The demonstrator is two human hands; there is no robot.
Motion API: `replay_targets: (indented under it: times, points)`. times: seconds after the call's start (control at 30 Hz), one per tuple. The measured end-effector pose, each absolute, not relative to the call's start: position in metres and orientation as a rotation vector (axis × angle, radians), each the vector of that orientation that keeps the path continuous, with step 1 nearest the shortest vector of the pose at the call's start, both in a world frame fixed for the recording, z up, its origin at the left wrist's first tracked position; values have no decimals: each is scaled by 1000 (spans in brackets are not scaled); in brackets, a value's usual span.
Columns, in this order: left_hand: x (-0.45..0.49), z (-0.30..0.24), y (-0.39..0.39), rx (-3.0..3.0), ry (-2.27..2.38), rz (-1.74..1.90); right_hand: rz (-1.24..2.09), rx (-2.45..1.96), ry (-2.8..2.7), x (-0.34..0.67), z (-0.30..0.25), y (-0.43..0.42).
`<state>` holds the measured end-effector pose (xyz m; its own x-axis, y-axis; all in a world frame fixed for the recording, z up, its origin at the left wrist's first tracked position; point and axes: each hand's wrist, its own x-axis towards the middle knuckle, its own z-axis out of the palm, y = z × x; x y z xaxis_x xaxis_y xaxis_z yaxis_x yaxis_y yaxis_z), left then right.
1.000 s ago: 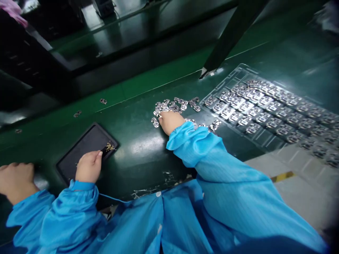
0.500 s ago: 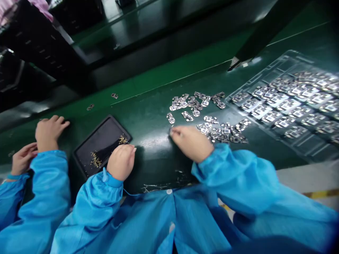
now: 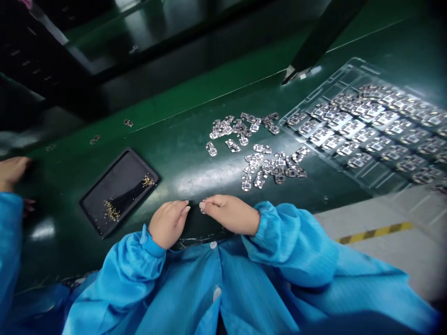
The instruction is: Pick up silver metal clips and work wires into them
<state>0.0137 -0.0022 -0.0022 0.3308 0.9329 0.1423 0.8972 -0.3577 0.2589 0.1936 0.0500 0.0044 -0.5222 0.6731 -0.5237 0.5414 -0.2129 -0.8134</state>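
My left hand [image 3: 169, 222] is closed in a pinch near the bench's front edge, right of a black tray [image 3: 122, 186]. Whatever its fingertips hold is too small to name. Facing it across a narrow gap, my right hand [image 3: 230, 213] also pinches; something tiny may sit at its fingertips, but I cannot make it out. In the tray lie two clusters of small gold-coloured parts [image 3: 112, 210]. Small silvery circuit boards [image 3: 233, 145] lie loose in groups beyond my right hand. The nearest board [image 3: 246, 182] lies flat, apart from my fingers.
A clear plastic tray [image 3: 352, 63] with rows of similar boards covers the right side. A dark post [image 3: 307, 46] stands at the back. Two stray pieces [image 3: 128, 123] lie beyond the black tray. A co-worker's hand [image 3: 13, 171] rests at the far left.
My right hand has come down and left from beside the loose boards, toward my left hand. Both hands are now close together. The view has shifted right, leaving less of the co-worker in sight.
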Motion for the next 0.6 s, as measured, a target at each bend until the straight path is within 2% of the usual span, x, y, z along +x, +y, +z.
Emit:
replay_targets:
  times: [0.17,0.23,0.4,0.6]
  points:
    - [31,-12,-11,2499,1562,508,2294,-1644,-1393,199,-12,32]
    - [36,-17,-12,2522,1567,572,2337,-1618,-1157,200,-14,29]
    - [40,-35,-10,2582,1685,591,1910,-1650,-733,197,-19,33]
    - [40,-44,-8,2581,1738,492,1290,-1573,-1021,191,-35,26]
